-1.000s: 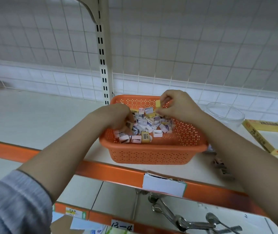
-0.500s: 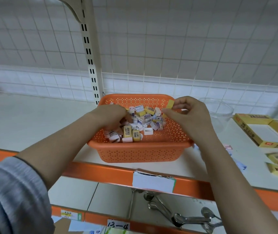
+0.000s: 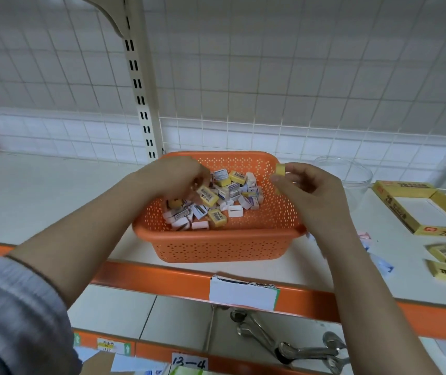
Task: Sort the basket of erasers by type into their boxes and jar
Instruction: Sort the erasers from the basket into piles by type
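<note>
- Here, a small yellow eraser (image 3: 280,169) is pinched between thumb and fingertip of the right hand (image 3: 308,189), above the right rim of the orange basket (image 3: 216,246).
- An open yellow box (image 3: 416,209) lies further right, nearest that hand.
- A yellow-sleeved eraser (image 3: 207,195) is gripped by the left hand (image 3: 175,175) inside the basket.

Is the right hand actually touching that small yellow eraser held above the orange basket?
Touching. The head view shows the right hand pinching the small yellow eraser between thumb and fingertip, over the right rim of the orange perforated plastic basket.
</note>
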Available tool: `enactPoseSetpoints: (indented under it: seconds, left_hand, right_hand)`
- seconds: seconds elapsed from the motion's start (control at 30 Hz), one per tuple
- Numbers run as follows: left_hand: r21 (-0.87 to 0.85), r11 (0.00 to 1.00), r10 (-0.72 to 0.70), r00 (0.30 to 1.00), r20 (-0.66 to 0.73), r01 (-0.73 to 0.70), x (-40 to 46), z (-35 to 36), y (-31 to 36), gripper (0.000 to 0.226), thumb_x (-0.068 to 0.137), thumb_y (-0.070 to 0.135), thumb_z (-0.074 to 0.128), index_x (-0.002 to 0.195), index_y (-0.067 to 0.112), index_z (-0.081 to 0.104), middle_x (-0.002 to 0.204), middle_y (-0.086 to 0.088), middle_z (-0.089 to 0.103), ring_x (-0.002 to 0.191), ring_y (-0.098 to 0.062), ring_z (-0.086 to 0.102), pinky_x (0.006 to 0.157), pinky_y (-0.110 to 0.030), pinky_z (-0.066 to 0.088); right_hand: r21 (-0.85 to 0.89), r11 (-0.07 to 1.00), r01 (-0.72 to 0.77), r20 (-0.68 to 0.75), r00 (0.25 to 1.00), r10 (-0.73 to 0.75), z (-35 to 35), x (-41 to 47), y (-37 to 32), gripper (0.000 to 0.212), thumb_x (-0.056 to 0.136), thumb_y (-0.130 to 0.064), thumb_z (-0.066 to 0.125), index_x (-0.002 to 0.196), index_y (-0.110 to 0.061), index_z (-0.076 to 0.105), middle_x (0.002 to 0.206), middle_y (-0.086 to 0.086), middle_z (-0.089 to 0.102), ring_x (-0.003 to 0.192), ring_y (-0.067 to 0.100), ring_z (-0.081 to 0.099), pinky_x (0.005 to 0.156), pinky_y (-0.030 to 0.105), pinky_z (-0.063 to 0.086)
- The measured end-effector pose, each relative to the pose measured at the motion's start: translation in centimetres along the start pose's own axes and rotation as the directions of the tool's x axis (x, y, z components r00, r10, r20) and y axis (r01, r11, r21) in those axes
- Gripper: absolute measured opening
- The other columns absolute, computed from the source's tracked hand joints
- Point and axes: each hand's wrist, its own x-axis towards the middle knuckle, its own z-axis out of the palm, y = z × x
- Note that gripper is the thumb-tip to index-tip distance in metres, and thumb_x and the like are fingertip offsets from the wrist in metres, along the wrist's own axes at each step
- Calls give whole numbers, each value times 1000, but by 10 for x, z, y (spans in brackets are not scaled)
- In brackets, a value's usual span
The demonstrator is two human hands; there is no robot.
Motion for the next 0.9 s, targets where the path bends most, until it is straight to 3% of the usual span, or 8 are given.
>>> enactPoseSetpoints:
  seconds: [0.1, 0.23, 0.4, 0.53, 0.63, 0.73, 0.8, 0.9]
  left_hand:
    - [-180, 983, -66, 989, -130, 42, -12, -16, 13, 35, 71, 48, 73, 93, 27, 57, 87, 11, 61, 84, -13, 59, 76, -37, 52]
    - [-356, 935, -129, 937, -325, 5, -26, -23, 51, 26, 77, 45, 70, 92, 27, 59, 83, 15, 60, 77, -8, 59, 71, -34, 53]
    - [-536, 835, -199, 838, -508, -127, -25, -11, 98, 26, 83, 42, 62, 84, 17, 68, 72, 3, 63, 66, -10, 53, 58, -21, 42]
    - [-650, 727, -253, 793, -554, -221, -15, -7, 134, 21, 86, 36, 62, 65, 33, 58, 58, 7, 49, 60, -3, 46, 53, -12, 33]
    - [-720, 637, -268, 796, -543, -276, -7, -3, 163, 18, 88, 35, 59, 71, 31, 62, 57, 4, 51, 55, -7, 44, 50, -16, 33]
    - [-733, 589, -228, 801, -554, -339, 1, 1, 193, 19, 89, 31, 58, 70, 33, 55, 50, 7, 43, 52, -6, 43, 47, -14, 31]
    - [-724, 589, -189, 811, -554, -358, 10, 4, 213, 21, 89, 31, 58, 71, 21, 56, 47, 7, 40, 50, -5, 42, 47, -13, 30]
    - [-734, 566, -133, 836, -532, -376, 22, 8, 243, 18, 88, 34, 58, 79, 19, 60, 52, 10, 50, 52, -6, 47, 47, -16, 32]
  right_hand:
    - [51, 998, -45, -37, 998, 47, -5, -3, 0, 11, 88, -25, 63, 94, -19, 70, 82, -5, 69, 70, 4, 62, 65, 17, 50]
    - [81, 995, -55, -108, 992, 63, -18, -6, 1, 38, 97, -21, 45, 91, 15, 58, 85, 31, 60, 66, 17, 51, 60, 30, 41]
    - [188, 978, -90, -159, 980, 121, -41, -14, 2, 33, 99, -20, 44, 75, -9, 64, 66, 3, 64, 52, 5, 56, 51, 17, 47]
    - [164, 982, -98, -200, 971, 131, -65, -23, 10, 30, 98, -22, 46, 84, -5, 67, 67, 5, 61, 51, 7, 50, 46, 21, 41]
    - [150, 984, -98, -267, 954, 136, -88, -31, 21, 26, 97, -18, 48, 88, -4, 67, 73, 13, 60, 51, 7, 51, 52, 20, 47]
    - [88, 988, -127, -337, 929, 149, -119, -41, 33, 19, 95, -18, 52, 92, -12, 70, 71, 1, 65, 56, 4, 58, 60, 18, 51]
    - [83, 982, -171, -398, 898, 190, -143, -49, 45, 14, 93, -17, 56, 98, -16, 70, 69, -8, 65, 60, 3, 62, 67, 21, 54]
    - [42, 969, -245, -485, 843, 234, -180, -60, 64, 19, 90, -17, 61, 106, -20, 69, 67, -11, 66, 63, 3, 65, 73, 24, 53]
